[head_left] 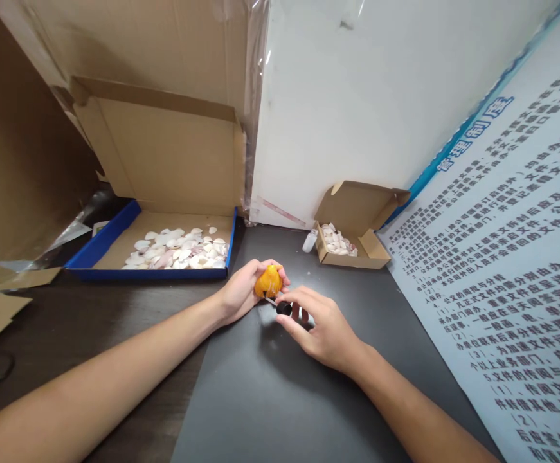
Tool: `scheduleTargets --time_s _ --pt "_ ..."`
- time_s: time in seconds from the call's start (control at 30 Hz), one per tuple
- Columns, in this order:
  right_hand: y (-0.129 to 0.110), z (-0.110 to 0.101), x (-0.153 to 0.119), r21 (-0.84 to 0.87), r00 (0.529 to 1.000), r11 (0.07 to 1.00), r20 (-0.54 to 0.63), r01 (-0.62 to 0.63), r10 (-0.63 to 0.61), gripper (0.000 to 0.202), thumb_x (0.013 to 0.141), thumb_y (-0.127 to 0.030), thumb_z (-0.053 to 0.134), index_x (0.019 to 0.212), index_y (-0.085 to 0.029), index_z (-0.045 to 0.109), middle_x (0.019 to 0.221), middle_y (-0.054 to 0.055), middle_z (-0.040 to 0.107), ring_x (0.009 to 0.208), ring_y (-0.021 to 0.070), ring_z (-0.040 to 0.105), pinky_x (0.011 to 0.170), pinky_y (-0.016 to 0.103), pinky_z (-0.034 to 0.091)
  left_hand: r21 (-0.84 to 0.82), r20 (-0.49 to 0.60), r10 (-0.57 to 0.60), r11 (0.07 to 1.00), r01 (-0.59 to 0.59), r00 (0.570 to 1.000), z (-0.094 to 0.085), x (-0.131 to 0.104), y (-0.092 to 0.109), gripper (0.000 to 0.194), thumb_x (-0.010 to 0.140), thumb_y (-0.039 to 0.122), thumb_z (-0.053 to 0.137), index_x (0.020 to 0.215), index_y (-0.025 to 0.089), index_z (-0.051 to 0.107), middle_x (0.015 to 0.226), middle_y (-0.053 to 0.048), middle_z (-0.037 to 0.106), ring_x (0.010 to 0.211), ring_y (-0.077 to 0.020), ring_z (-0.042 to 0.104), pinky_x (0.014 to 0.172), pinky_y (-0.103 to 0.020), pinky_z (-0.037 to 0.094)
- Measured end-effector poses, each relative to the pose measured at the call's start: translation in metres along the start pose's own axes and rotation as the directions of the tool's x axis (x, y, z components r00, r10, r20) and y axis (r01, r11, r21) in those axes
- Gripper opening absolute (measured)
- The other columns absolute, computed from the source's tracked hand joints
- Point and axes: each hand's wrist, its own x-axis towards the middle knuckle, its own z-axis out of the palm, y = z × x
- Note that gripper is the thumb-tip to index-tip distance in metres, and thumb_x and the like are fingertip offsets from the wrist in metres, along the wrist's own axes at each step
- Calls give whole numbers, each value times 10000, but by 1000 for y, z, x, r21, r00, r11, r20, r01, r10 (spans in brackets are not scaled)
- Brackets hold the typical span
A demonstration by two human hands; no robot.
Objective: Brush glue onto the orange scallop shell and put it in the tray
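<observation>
Sitting in the left hand, fingers curled round it, is an orange piece. Right hand is at its 4 o'clock, pinching a black cap whose thin stem reaches the piece's lower edge. Looks mid-job to me, though can't tell how much is left. Loose shells fill part of the tray at 10 o'clock and the box at 2, bottle beside it.

One head view, bearing down on the grey mat

The camera rides on the wearer's head, at the mat's near side, looking forward and down! Close range, this: the left hand and right hand show above the mat, while past its far edge stands the white panel, farther from the lens!
</observation>
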Motion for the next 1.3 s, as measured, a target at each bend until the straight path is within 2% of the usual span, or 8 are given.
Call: scheduleTargets --time_s 0.23,0.33,0.43,0.6,0.83,1.07,1.2,1.3 --pt "0 -1 2 27 989 999 -142 44 -39 196 889 -232 609 1084 -213 611 1075 95 694 839 185 661 552 259 523 -60 -9 -4 998 3 1000 -1 0 -1 271 859 273 346 806 161 587 817 -60 606 718 -170 564 734 -310 464" --pt "1 2 1 23 990 999 -142 27 -24 190 876 -237 634 1065 -214 617 1158 106 681 949 208 672 547 254 532 -83 15 9 997 -7 1000 -2 0 -2 251 864 265 372 831 164 599 840 -53 606 735 -165 566 753 -308 463" --pt "-1 4 0 25 996 999 -92 23 -21 184 871 -258 648 1047 -220 610 1162 96 687 866 188 690 575 261 541 -98 77 -9 995 17 997 -2 -1 -3 236 856 277 390 848 171 600 886 -69 630 772 -188 582 768 -334 461" --pt "-4 1 -2 49 998 998 38 42 -44 173 864 -289 659 1016 -226 604 961 36 731 688 144 669 596 256 537 -150 88 -30 988 43 996 -4 -1 -4 201 842 280 433 862 170 600 974 -105 656 994 -252 597 846 -370 456" --pt "-4 0 -1 -11 989 998 -137 58 -59 210 887 -260 623 1093 -231 597 1091 72 709 722 155 662 631 278 543 -148 140 -26 988 47 990 -7 0 -5 196 846 246 462 890 162 635 958 -96 663 808 -206 616 780 -346 456" --pt "-7 -1 -2 59 999 997 1 50 -50 158 857 -323 659 968 -216 626 827 26 726 617 139 656 586 254 521 -195 100 -38 979 58 994 -4 -2 -5 179 841 216 485 878 151 648 1019 -114 668 1037 -259 602 897 -371 441" --pt "-5 -1 0 43 984 997 -166 65 -57 185 857 -261 658 1032 -220 613 1035 60 724 639 128 649 566 250 508 -167 111 -33 985 51 993 -5 -2 -5 193 841 201 471 885 147 651 973 -100 664 856 -200 614 777 -315 448" --pt "-5 0 0 46 986 998 -161 40 -32 183 860 -252 658 1036 -221 621 1067 59 718 644 124 654 569 245 512 -168 113 -30 985 49 993 -5 -2 -5 194 827 187 472 886 143 652 968 -99 662 844 -193 611 773 -306 443"
